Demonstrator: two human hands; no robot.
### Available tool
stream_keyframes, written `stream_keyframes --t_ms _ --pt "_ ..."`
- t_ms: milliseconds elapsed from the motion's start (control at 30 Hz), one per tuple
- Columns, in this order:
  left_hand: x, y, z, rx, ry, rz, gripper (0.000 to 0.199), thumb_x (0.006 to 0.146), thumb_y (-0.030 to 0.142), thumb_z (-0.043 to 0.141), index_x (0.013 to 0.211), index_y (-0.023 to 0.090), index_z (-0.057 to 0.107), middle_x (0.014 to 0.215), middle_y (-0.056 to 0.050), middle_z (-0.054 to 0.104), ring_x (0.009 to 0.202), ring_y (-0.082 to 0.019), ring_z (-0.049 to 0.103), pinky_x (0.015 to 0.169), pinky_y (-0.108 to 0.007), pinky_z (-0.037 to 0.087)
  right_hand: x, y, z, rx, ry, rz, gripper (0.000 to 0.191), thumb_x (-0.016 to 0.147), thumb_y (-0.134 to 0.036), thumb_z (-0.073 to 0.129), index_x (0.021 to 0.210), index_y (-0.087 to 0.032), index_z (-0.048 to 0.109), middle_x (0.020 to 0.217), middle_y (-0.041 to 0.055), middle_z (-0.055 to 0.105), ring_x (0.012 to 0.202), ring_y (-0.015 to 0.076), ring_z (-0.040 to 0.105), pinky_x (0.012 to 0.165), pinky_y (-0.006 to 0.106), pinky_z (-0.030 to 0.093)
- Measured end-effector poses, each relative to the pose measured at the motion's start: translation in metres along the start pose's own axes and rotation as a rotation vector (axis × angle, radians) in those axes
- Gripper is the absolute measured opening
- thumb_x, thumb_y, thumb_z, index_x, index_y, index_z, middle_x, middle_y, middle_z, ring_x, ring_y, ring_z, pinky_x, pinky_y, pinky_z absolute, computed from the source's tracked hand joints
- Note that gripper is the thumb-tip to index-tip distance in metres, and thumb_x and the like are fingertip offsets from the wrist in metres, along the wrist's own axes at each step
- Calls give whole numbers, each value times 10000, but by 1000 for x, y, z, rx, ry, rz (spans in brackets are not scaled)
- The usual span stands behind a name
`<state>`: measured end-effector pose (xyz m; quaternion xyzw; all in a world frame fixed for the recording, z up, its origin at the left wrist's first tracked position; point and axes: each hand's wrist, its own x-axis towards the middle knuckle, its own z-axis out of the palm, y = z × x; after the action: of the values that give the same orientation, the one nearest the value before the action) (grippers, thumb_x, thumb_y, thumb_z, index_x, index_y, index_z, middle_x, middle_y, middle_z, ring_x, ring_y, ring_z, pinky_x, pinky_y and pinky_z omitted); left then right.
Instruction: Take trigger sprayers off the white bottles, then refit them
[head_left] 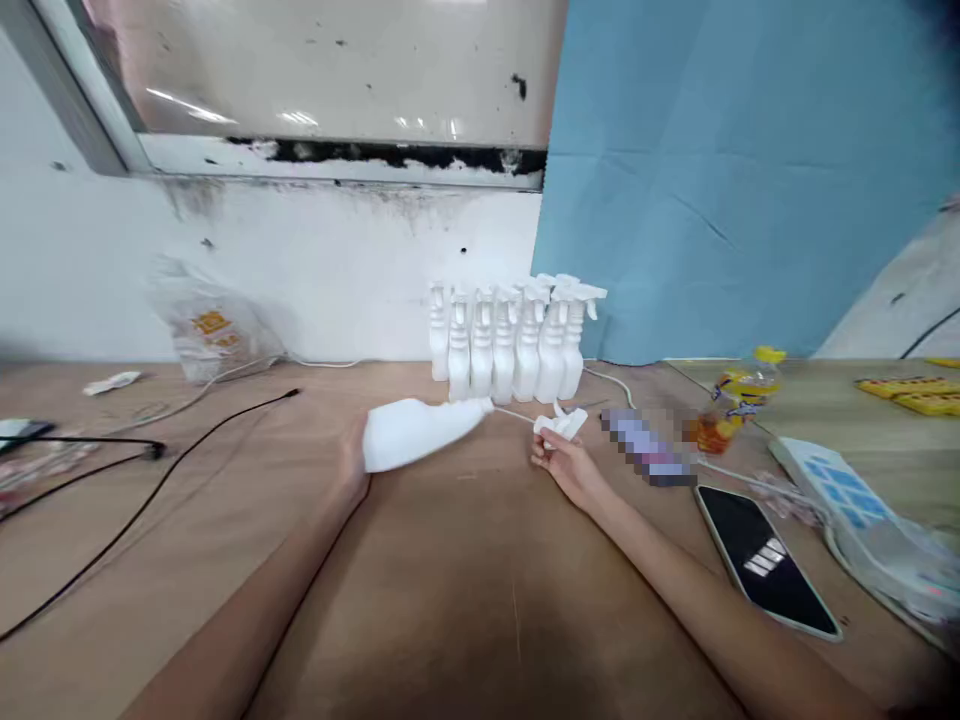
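Note:
My left hand (354,458) grips a white plastic bottle (420,434) by its base, tipped on its side with the neck pointing right. My right hand (562,460) holds a white trigger sprayer head (564,424) with its fingers closed around it. A thin dip tube (517,413) runs from the sprayer head to the bottle's mouth; its tip is at the opening, and how far it goes in I cannot tell. Behind them, several white spray bottles (502,350) with trigger heads stand upright in a tight group against the wall.
On the right lie a phone (766,560), a blurred purple item (649,447), a drink bottle (735,400) with a yellow cap and a white power strip (847,500). To the left are a plastic bag (217,325) and a black cable (161,500) across the brown table (450,620).

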<state>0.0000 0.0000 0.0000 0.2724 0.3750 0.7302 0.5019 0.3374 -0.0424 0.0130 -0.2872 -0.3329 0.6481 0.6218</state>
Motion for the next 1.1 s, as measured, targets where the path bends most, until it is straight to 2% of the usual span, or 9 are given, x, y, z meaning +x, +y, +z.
stream_keyframes --t_ms 167,267,433,567,667,767,900,1000,1100 --pt "28 32 -19 -88 166 168 412 985 372 319 1146 177 644 1125 -48 719 1047 -160 668 860 -261 549 0 -5 -3 109 10 62 254 688 -252 825 785 -197 596 660 -41 527 532 81 415 506 227 369" --pt "41 41 -37 -18 194 217 436 989 444 269 1185 218 587 1156 -37 697 969 -155 675 765 -270 564 -2 -4 0 94 -36 62 240 699 -237 807 775 -201 582 670 -44 491 535 85 396 534 245 390" --pt "53 30 -42 286 102 247 368 843 445 613 1087 172 570 1085 -86 700 869 -163 675 760 -288 558 -4 -3 1 37 -73 33 248 718 -242 796 729 -190 553 644 -50 450 517 85 366 541 262 373" --pt "62 16 -31 491 101 315 545 689 323 786 1148 193 522 1038 -64 702 892 -177 677 847 -339 539 -3 -3 0 20 -68 16 271 702 -244 821 694 -185 556 602 -58 441 525 89 390 545 260 386" --pt "76 10 -25 704 116 359 584 634 304 815 1134 194 534 1065 -77 687 951 -218 664 901 -390 510 -3 -4 0 18 -35 15 220 702 -260 820 756 -187 620 654 -31 541 609 122 504 602 282 458" --pt "97 4 -21 891 148 380 579 638 322 794 1135 185 529 1106 -103 666 995 -261 644 925 -432 485 -3 -4 -1 0 -24 40 181 703 -242 803 814 -178 675 924 45 682 872 205 636 793 374 528" --pt "130 0 -16 1052 126 388 527 690 329 716 1156 180 521 1114 -107 653 1003 -266 628 901 -407 484 -1 -3 -5 51 -131 104 134 671 -167 798 746 -151 688 1044 86 703 1061 259 638 983 405 476" --pt "150 8 -19 1124 68 390 438 704 342 667 1093 172 562 1076 -98 652 970 -262 617 872 -388 486 1 -1 -8 92 -119 140 145 715 -224 800 786 -160 691 851 50 699 854 187 664 885 351 510" --pt "161 26 -32 1159 -13 385 420 692 367 647 1051 160 586 993 -79 656 903 -250 609 844 -382 490 2 -3 -11 141 -92 158 179 780 -314 773 859 -179 687 695 -12 610 591 102 540 709 296 514"
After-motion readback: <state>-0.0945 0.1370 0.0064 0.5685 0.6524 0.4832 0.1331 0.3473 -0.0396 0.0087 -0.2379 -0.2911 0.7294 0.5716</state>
